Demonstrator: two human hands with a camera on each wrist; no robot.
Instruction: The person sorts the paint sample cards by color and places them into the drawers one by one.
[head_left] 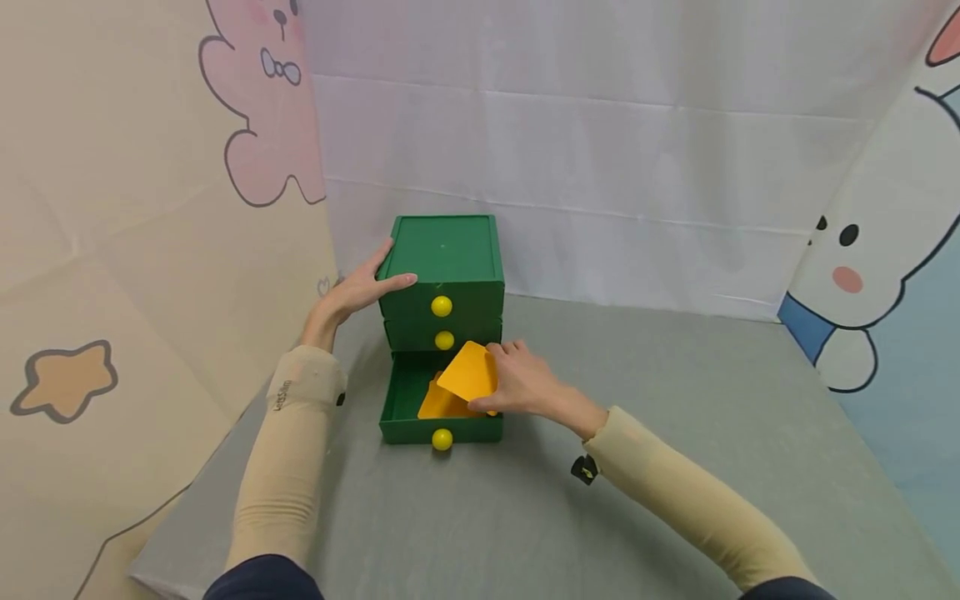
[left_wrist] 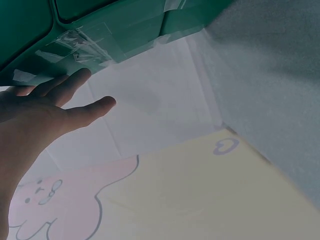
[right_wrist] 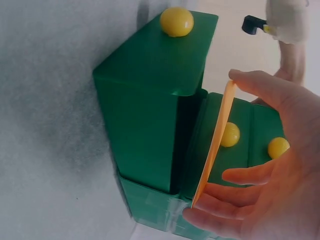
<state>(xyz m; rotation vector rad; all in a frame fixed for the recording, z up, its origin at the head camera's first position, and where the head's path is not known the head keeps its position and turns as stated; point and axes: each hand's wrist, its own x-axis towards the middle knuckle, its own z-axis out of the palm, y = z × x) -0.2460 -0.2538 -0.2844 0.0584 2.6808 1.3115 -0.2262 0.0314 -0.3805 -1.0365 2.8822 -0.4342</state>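
Observation:
A green three-drawer box (head_left: 446,250) with round yellow knobs stands at the back of the table, its bottom drawer (head_left: 401,432) pulled out. My left hand (head_left: 358,292) rests against the box's upper left corner, thumb across the top and fingers spread along the side. Above the open drawer, my right hand (head_left: 525,382) holds a flat orange-yellow square (head_left: 471,372) by its edges, tilted, between thumb and fingers. In the right wrist view the square (right_wrist: 215,142) appears edge-on. Another orange-yellow flat piece (head_left: 442,406) lies inside the drawer, partly hidden beneath the held one.
A grey cloth covers the table (head_left: 675,467) around the box. Behind it hangs a white curtain (head_left: 585,167). Printed cartoon sheets (head_left: 150,275) stand at the left and right sides. Clear tape (left_wrist: 80,45) sticks to the box's side.

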